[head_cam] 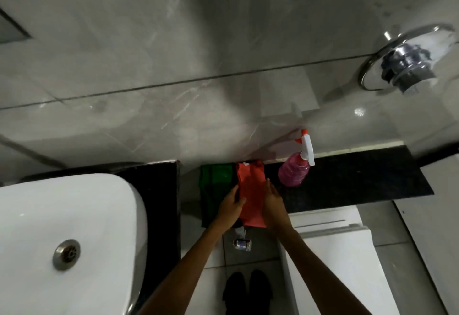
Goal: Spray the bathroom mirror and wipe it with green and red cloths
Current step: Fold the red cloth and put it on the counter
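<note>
Head view: the red cloth [250,190] is seen draped over the black ledge [360,178], just beside the green cloth [215,178] on its left. Its left edge is pinched by the left hand [231,204], thumb on top. The right hand [274,201] is laid against its right edge, fingers straight and together. The pink spray bottle [294,173] stands upright near the right hand. A white basin [74,215] is noted at left.

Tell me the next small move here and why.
Probably lift the right hand off the red cloth and reach for the pink spray bottle. Both hands touch the cloth, the left hand at its other edge, while the bottle stands untouched on the black ledge just to its right; spraying comes first.
</note>
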Tool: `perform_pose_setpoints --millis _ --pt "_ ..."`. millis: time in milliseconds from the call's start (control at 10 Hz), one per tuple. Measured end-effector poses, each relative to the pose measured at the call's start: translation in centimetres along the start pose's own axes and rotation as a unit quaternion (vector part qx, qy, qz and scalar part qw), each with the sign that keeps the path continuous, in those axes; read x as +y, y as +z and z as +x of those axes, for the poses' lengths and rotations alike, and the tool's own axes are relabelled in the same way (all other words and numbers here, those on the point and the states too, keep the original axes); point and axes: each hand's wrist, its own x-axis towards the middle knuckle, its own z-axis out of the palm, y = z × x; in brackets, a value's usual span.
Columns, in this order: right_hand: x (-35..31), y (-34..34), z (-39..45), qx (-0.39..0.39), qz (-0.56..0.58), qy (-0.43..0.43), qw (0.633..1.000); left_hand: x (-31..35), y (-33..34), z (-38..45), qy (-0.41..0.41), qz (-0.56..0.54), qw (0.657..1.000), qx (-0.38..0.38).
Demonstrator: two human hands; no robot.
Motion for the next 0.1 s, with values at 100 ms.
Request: perform_pose_setpoints --millis 100 --pt "-1.35 -0.33 -3.32 0.082 -0.191 -0.175 0.962 0.08 -1.27 -3.71 0.138 0.274 0.949 0.076"
